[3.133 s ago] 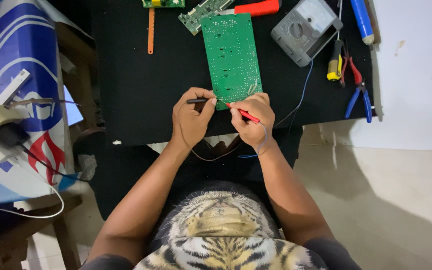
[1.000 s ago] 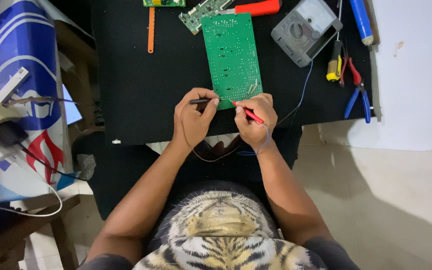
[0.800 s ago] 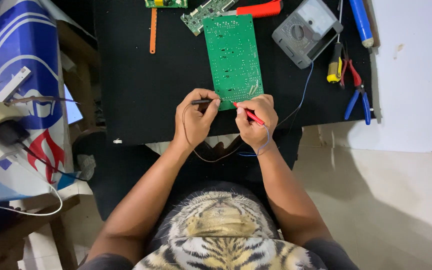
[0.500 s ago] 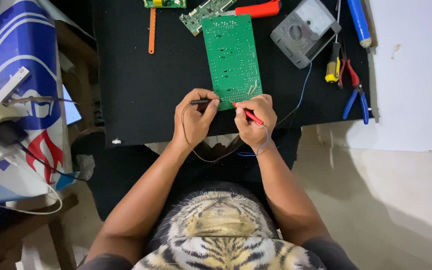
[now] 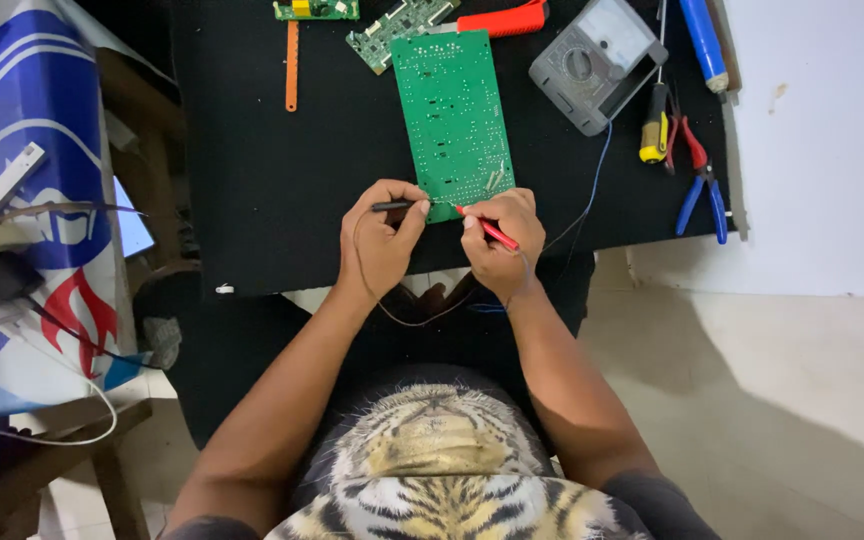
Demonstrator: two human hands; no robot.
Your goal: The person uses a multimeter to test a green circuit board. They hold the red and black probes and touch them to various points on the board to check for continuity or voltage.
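Observation:
A long green circuit board [image 5: 452, 105] lies on a black table top [image 5: 282, 190]. My left hand [image 5: 380, 240] pinches a black test probe [image 5: 392, 206] whose tip rests at the board's near edge. My right hand [image 5: 497, 243] grips a red test probe [image 5: 492, 232], its tip also on the near edge, close to the black one. Thin leads loop down from both probes under my wrists. A grey analogue multimeter [image 5: 597, 62] sits at the board's far right, with a blue wire [image 5: 597, 175] running toward my right hand.
Beyond the board lie two smaller circuit boards [image 5: 397, 25], an orange tool [image 5: 292, 65] and a red-handled tool [image 5: 502, 18]. A yellow-black screwdriver [image 5: 654, 125], blue-red pliers [image 5: 702, 180] and a blue tool [image 5: 702, 45] lie on the right. A wooden chair and a blue banner [image 5: 22, 150] stand left.
Both hands stay at the board's near edge with the probes. The probe tips shifted only slightly; the view moved a little.

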